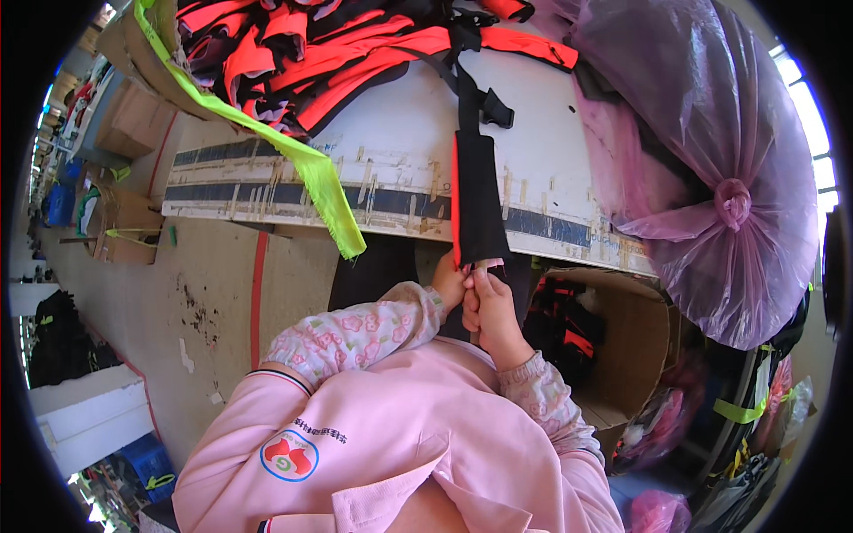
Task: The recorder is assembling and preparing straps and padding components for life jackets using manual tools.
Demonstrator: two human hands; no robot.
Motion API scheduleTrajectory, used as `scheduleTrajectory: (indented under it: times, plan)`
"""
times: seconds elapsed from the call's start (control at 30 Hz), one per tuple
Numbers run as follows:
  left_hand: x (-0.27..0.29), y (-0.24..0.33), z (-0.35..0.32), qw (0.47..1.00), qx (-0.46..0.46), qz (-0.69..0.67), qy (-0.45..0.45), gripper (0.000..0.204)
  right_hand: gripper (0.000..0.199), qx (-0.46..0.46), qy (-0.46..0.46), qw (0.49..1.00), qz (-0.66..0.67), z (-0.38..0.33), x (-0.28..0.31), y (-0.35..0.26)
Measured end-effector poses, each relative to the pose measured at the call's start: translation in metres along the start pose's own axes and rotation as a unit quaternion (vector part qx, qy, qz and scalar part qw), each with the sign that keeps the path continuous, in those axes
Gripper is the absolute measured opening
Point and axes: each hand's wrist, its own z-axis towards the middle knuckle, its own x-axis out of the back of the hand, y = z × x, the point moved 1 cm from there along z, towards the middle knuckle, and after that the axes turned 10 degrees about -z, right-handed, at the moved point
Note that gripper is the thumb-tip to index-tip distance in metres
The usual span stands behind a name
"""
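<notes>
Workshop interior: grey floor (213,293) with a red line at left, white worktable (542,115) ahead, its front edge patched with tape. Orange-and-black fabric strips (346,53) heaped at the back left, lime-yellow webbing strip (306,169) draped over the front edge, translucent pink plastic bag (755,115) knotted at right, open cardboard box (635,346) below the table edge on the right.

Main item: flat black fabric sleeve (481,195) with an orange side edge. Long axis runs nearly straight away from the person; upper part lies on the tabletop, lower end hangs past the front edge, into the hands. From the grip, the sleeve extends forward. Black strap (468,93) continues from its far end, with a black plastic buckle (498,108) off to the right, well apart from both hands.

Both hands at the near end, in front of the body, close together. Left hand (448,282): fingers curled in at the orange-edged corner, pinching it. Right hand (492,309): closed fist just beside it, thumb up toward the sleeve's end; small tan piece shows by the thumb, too small to identify. Exact finger contact partly hidden.
</notes>
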Motion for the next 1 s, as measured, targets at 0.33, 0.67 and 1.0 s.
scheduleTrajectory:
  times: [0.33,0.67,1.0]
  plan:
    - [0.051,0.115,0.049,1.000,-0.008,-0.004,0.013,0.044,0.013,0.359,0.150,0.745,-0.541,-0.058,0.115,-0.010]
    - [0.004,0.067,0.019,0.973,0.208,0.048,-0.093,0.037,0.017,0.435,0.400,0.487,-0.643,0.026,0.192,-0.171]
    - [0.009,0.066,0.020,0.970,0.212,0.042,-0.109,0.036,0.038,-0.086,0.502,0.420,-0.751,0.093,0.356,-0.266]
